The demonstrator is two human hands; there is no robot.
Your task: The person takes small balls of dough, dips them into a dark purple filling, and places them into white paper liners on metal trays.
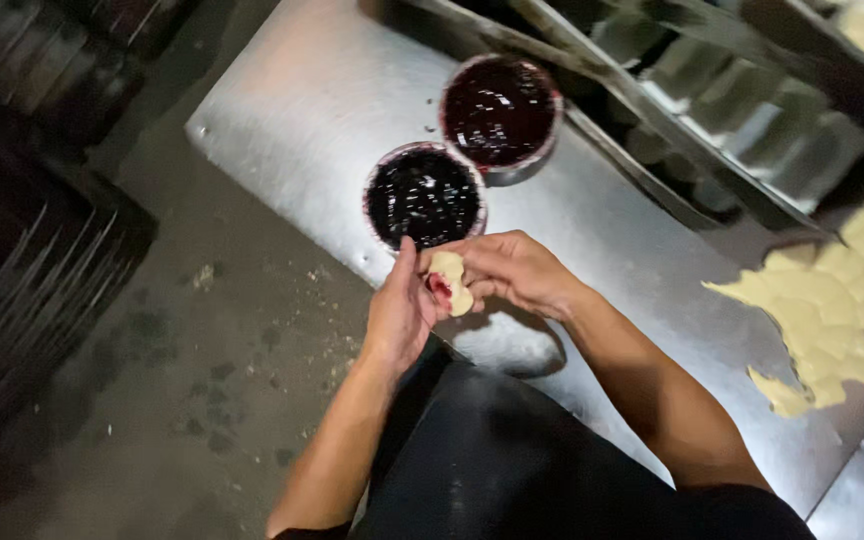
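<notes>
Steel surface (312, 110) carries two bowls of dark jam (424, 195), while both hands (452, 290) pinch a half-closed, filled dough piece (449, 280); more dough (822, 320) lies unshaped alongside.

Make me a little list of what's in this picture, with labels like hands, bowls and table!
left hand: holds one side of the dough piece
right hand: pinches the other side of it
dough piece: small and pale, with red filling showing at its open edge
near bowl: round, full of dark jam, just beyond the hands
far bowl: same kind, dark red jam, touching the near bowl
table: shiny metal
dough sheet: flat pale scraps at the right
floor: grey, with crumbs
</notes>
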